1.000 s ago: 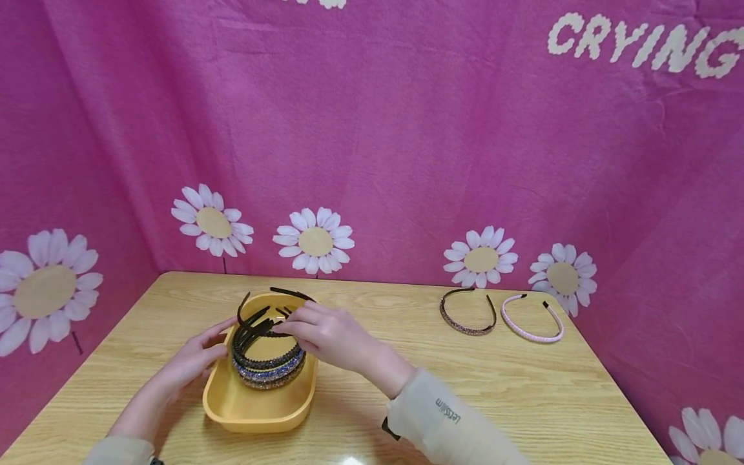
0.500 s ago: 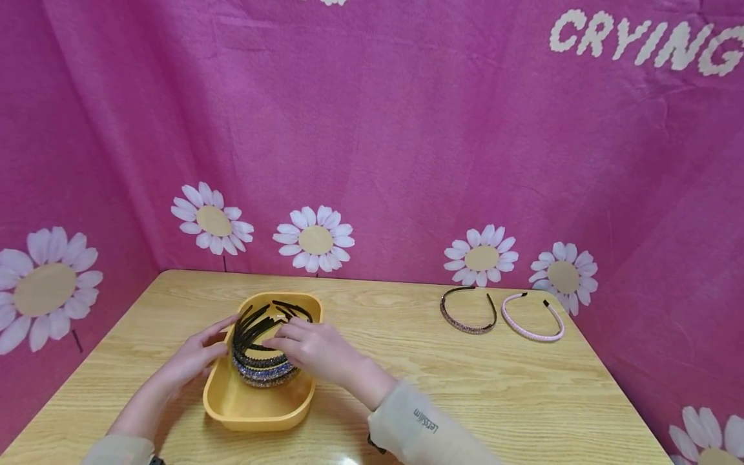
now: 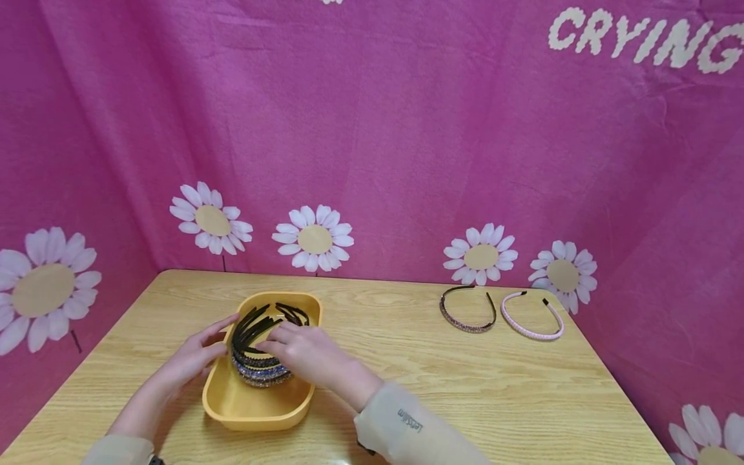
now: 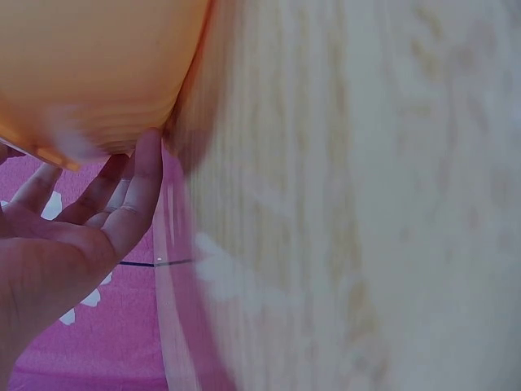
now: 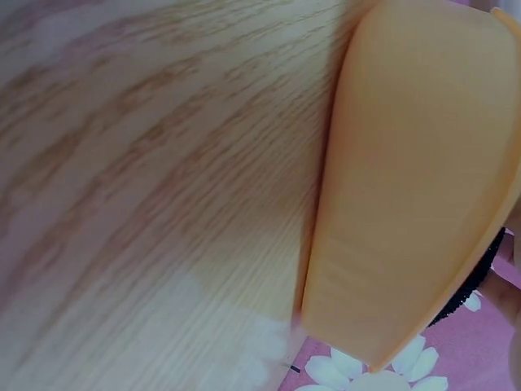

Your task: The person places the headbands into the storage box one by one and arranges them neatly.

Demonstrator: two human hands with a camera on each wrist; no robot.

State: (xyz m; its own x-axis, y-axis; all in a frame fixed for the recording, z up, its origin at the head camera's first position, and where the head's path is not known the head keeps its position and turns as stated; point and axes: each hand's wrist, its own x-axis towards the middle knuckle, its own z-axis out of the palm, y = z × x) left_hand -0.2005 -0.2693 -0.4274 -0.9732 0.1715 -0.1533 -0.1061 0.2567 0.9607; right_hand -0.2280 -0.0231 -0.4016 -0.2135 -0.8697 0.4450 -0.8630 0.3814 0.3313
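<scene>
A yellow plastic basin (image 3: 256,423) stands on the wooden table with a stack of headbands inside, black, blue glittery and brown glittery (image 3: 256,373). My left hand (image 3: 188,358) rests against the basin's left side, thumb and fingertips at the rim. In the left wrist view its fingers (image 4: 146,175) touch the outer wall. My right hand (image 3: 305,354) reaches over the basin's right rim and pinches a dark headband (image 3: 290,311) low in the stack, hiding part of it. In the right wrist view a black beaded band (image 5: 468,285) shows between the rim and the fingers.
Two headbands lie at the table's back right: a brown glittery one (image 3: 467,328) and a pink braided one (image 3: 535,334). Behind the wooden table (image 3: 418,400) hangs a magenta curtain (image 3: 378,142) with daisies.
My right hand has lowered a black headband from above the basin into the stack and shifted left. My left hand has stayed at the basin's side.
</scene>
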